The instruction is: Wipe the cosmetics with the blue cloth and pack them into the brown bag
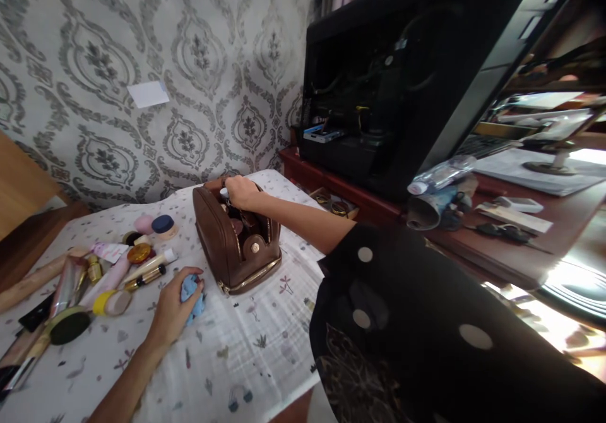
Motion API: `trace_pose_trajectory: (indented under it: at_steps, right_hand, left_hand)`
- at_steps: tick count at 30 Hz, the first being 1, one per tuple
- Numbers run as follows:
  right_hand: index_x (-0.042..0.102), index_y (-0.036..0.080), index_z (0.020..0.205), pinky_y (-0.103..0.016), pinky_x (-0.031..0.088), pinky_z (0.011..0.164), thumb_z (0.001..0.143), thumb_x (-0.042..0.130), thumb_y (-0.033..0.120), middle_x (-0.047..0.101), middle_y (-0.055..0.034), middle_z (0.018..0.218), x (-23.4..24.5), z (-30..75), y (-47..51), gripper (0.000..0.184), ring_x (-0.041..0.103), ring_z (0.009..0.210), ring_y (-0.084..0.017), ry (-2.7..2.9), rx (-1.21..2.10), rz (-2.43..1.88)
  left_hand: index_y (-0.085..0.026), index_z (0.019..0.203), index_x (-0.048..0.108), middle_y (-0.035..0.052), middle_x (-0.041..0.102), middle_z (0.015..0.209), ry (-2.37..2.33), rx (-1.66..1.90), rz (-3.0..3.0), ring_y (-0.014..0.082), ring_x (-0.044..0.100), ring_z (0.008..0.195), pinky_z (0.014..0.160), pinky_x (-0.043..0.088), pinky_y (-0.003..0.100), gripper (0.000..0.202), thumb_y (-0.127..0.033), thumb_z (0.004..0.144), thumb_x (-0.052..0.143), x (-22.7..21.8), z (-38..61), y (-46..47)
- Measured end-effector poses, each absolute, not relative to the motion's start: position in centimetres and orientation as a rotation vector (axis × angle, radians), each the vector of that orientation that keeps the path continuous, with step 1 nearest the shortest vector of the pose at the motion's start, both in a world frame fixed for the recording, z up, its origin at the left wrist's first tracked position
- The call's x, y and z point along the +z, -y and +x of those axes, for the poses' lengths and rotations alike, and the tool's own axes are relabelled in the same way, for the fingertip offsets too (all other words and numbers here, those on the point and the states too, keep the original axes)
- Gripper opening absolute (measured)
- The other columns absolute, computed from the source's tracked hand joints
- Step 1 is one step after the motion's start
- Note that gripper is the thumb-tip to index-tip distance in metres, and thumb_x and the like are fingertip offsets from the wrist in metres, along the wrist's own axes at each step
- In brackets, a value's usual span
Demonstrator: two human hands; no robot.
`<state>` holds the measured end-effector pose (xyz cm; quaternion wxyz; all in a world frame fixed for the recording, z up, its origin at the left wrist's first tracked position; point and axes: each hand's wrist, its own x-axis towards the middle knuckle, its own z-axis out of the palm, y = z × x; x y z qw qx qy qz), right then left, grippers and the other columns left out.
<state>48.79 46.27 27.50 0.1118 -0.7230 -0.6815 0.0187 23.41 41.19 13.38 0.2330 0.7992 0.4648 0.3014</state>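
A brown leather cosmetic bag (222, 246) stands open on the white patterned cloth (246, 341). My right hand (241, 192) reaches into its top, fingers closed round a small white-capped item that I cannot name. My left hand (177, 306) rests on the cloth just left of the bag, curled round a soft blue thing (192, 297), perhaps a sponge or cloth. Inside the bag, several dark round items show.
Several cosmetics lie at the left: tubes (111, 278), a round green-black compact (71, 326), small jars (163, 224). A black open cabinet (379, 88) stands on a red-brown desk (473, 240) at the right, with clutter and a plastic bottle (440, 177).
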Motion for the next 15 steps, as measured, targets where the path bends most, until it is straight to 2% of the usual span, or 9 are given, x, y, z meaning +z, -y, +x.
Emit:
trace_pose_trajectory:
  at_steps: [9, 15]
  right_hand:
    - [0.060, 0.016, 0.134, -0.036, 0.051, 0.102, 0.095, 0.052, 0.019, 0.064, -0.0177, 0.132, 27.34, 49.21, -47.46, 0.040, 0.060, 0.126, -0.027, 2.021, 0.004, -2.097]
    - [0.062, 0.014, 0.133, -0.035, 0.053, 0.100, 0.096, 0.052, 0.019, 0.065, -0.0179, 0.131, 27.71, 49.08, -46.78, 0.038, 0.063, 0.123, -0.028, 2.046, 0.040, -2.122]
  left_hand:
    - [-0.024, 0.095, 0.067, 0.0003, 0.068, 0.078, -1.301, 0.739, 2.198, 0.0219, 0.063, 0.068, 0.071, 0.049, 0.034, 0.039, -0.056, 0.079, 0.052, 13.23, 23.44, -41.51]
    - [-0.024, 0.097, 0.066, 0.0010, 0.071, 0.085, -1.290, 0.712, 2.211, 0.0233, 0.065, 0.076, 0.075, 0.049, 0.035, 0.040, -0.057, 0.080, 0.052, 13.10, 23.30, -41.59]
